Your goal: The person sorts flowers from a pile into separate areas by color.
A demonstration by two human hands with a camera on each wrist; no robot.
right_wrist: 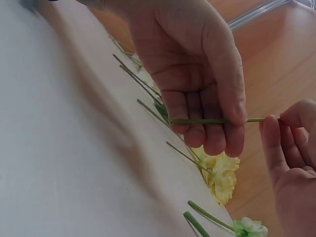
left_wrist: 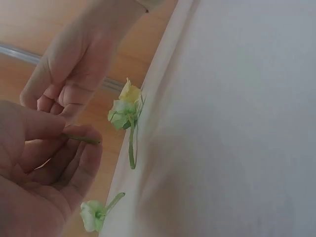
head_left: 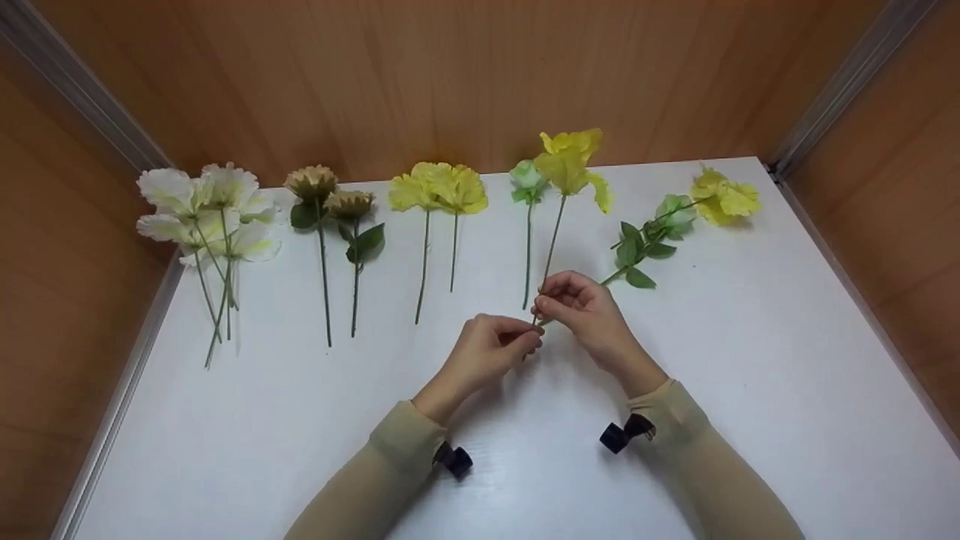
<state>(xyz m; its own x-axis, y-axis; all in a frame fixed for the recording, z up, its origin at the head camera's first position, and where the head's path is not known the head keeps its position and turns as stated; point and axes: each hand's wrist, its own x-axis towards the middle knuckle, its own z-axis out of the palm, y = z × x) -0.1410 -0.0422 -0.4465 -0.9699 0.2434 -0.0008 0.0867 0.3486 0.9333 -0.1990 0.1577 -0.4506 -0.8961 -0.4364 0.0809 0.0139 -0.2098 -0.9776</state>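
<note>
A yellow artificial flower (head_left: 566, 171) on a long thin stem is held slanting over the white table, its bloom toward the back wall. My right hand (head_left: 589, 319) pinches the stem partway down between thumb and fingers. Lower, near the stem's end, my left hand (head_left: 487, 349) pinches it too. The lower stem (right_wrist: 205, 121) lies across the left hand's fingers in the right wrist view. Just left of the held flower lies a pale green rose (head_left: 528, 178). Beyond the right hand lie another leafy green rose (head_left: 676, 215) and a yellow flower (head_left: 724, 199), their stems partly hidden by that hand.
To the left lie a yellow flower pair (head_left: 439, 187), two brownish flowers (head_left: 311, 182) with dark leaves, and a cluster of white flowers (head_left: 210, 210) with crossed stems. Wood-look panels (head_left: 465, 82) enclose the white table (head_left: 247, 450) at the back and sides.
</note>
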